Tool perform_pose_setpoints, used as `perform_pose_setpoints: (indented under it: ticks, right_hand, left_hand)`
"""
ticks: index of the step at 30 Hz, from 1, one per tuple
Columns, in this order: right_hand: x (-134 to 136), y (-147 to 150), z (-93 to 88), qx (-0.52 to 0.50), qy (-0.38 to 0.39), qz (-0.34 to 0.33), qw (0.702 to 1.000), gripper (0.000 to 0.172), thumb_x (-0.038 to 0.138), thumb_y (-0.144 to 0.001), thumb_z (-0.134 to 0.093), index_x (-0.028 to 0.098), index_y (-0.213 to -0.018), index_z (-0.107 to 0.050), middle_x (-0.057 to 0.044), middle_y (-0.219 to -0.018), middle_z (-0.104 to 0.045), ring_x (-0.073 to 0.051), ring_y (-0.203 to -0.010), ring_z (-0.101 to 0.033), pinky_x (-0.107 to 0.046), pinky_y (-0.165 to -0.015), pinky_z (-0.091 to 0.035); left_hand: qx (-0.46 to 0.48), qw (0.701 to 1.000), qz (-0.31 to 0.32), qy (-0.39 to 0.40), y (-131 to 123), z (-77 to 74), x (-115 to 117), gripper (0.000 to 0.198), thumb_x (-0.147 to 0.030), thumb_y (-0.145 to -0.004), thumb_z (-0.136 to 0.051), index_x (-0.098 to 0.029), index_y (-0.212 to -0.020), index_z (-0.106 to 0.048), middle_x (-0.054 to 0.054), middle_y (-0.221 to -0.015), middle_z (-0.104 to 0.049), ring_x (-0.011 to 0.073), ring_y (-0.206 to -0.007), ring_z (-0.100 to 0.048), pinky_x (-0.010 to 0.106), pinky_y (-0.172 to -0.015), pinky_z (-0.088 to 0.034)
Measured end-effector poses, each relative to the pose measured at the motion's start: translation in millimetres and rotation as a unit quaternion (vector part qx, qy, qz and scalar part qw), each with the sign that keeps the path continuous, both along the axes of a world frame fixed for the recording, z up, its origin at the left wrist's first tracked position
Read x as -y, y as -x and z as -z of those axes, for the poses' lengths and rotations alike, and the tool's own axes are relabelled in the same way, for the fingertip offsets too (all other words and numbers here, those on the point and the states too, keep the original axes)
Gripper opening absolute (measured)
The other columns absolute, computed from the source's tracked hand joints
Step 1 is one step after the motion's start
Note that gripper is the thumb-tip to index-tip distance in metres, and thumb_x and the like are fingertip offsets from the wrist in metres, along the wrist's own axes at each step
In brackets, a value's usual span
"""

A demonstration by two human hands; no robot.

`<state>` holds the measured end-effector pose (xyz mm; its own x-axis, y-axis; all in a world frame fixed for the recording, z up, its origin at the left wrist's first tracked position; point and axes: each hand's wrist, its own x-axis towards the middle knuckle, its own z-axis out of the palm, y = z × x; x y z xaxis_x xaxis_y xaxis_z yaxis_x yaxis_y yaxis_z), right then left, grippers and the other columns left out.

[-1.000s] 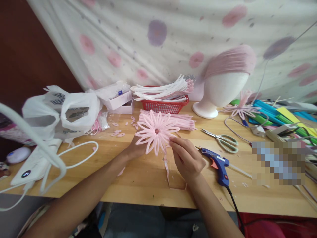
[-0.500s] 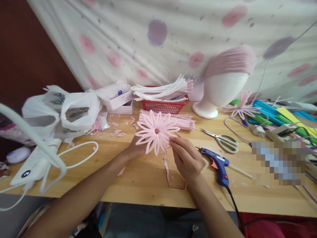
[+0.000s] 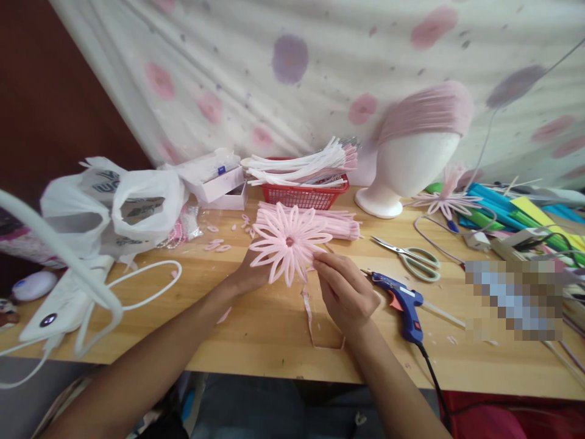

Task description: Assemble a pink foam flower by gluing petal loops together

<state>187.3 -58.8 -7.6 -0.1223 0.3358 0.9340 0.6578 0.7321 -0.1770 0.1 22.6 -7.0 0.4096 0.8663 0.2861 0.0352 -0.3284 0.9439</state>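
Here, in the head view, both hands meet over the middle of the wooden surface (image 3: 256,332). A pink flower (image 3: 290,242) of looped fuzzy stems is held up off the surface with its face tilted toward the person, probably so that the petals and the darker centre stay in sight. The left hand (image 3: 249,275) is behind and below it. Its fingers are mostly hidden by the petals, but they appear closed on the back of the flower to prop it. The right hand (image 3: 346,294) comes in from the lower right, and its fingers (image 3: 321,261) pinch a petal loop at the flower's lower right edge.

A thin pink strip (image 3: 311,320) lies on the surface below the hands. Just right of the right hand lies a blue glue gun (image 3: 402,302), its cord running off the near edge, and beyond it a pair of scissors (image 3: 417,260). Both seem placed for an easy reach from that side. Behind the flower lies a bundle of pink stems (image 3: 340,222), then a red basket (image 3: 304,196) with white stems laid across its top. A white foam head (image 3: 406,166) wearing a pink cap stands to the right of the basket, with a second flower (image 3: 442,198) beside it. White plastic bags (image 3: 114,207) sit well apart to the left.
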Motion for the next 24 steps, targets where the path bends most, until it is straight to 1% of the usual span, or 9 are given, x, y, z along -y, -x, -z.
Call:
perform_pose_setpoints:
  ticks: [3,6,9,13,19,24]
  right_hand:
    - [-0.4,0.6,-0.9,-0.003,-0.003,0.002,1.0,0.036,-0.008,-0.086,-0.066,0.018,-0.11,-0.073,-0.013,-0.103,-0.077,-0.024,-0.096,-0.076,-0.039,-0.082,-0.065]
    - [-0.3,1.1,-2.0,-0.003,-0.005,0.004,1.0,0.036,-0.007,-0.087,-0.065,0.019,-0.11,-0.073,-0.012,-0.102,-0.078,-0.023,-0.095,-0.076,-0.039,-0.081,-0.065]
    - [0.0,0.9,-1.8,-0.001,-0.001,0.005,1.0,0.035,-0.006,-0.087,-0.065,0.019,-0.11,-0.073,-0.013,-0.102,-0.078,-0.024,-0.095,-0.076,-0.039,-0.081,-0.065]
    - [0.2,0.1,0.0,0.0,0.002,0.004,1.0,0.036,-0.008,-0.086,-0.066,0.018,-0.11,-0.073,-0.013,-0.103,-0.077,-0.024,-0.095,-0.076,-0.039,-0.081,-0.065]
    - [0.0,-0.4,0.4,0.001,0.003,0.007,1.0,0.037,-0.006,-0.087,-0.065,0.02,-0.112,-0.073,-0.012,-0.104,-0.077,-0.023,-0.096,-0.076,-0.038,-0.082,-0.065]
    - [-0.5,0.2,-0.4,0.0,-0.001,0.002,1.0,0.036,-0.008,-0.085,-0.067,0.017,-0.11,-0.073,-0.014,-0.102,-0.077,-0.024,-0.096,-0.075,-0.038,-0.083,-0.065]
  left_hand:
    - [0.007,1.0,-0.002,0.008,-1.1,-0.6,0.2,0.025,-0.044,-0.081,-0.073,-0.019,-0.079,-0.073,0.01,-0.094,-0.079,0.0244,-0.09,-0.074,0.045,-0.096,-0.061]
    - [0.007,1.0,0.0,0.008,-0.5,0.4,0.9,0.026,-0.043,-0.081,-0.073,-0.018,-0.084,-0.074,0.012,-0.099,-0.079,0.0252,-0.093,-0.074,0.047,-0.098,-0.06]
    - [0.011,1.0,-0.006,0.0,1.0,1.9,1.5,0.023,-0.042,-0.081,-0.074,-0.019,-0.087,-0.075,0.011,-0.099,-0.079,0.0254,-0.094,-0.074,0.047,-0.099,-0.06]
    - [0.005,1.0,-0.007,-0.012,0.8,2.2,0.9,0.019,-0.041,-0.081,-0.075,-0.022,-0.084,-0.076,0.008,-0.094,-0.079,0.0252,-0.092,-0.074,0.047,-0.099,-0.06]
    - [0.008,1.0,-0.017,-0.009,-4.2,-1.9,1.6,0.027,-0.045,-0.085,-0.071,-0.02,-0.076,-0.073,0.008,-0.083,-0.076,0.0215,-0.077,-0.07,0.045,-0.091,-0.063]
    - [-0.003,1.0,-0.017,-0.012,-4.0,-4.8,2.4,0.027,-0.045,-0.084,-0.07,-0.02,-0.076,-0.073,0.008,-0.087,-0.077,0.0223,-0.081,-0.071,0.043,-0.092,-0.062]
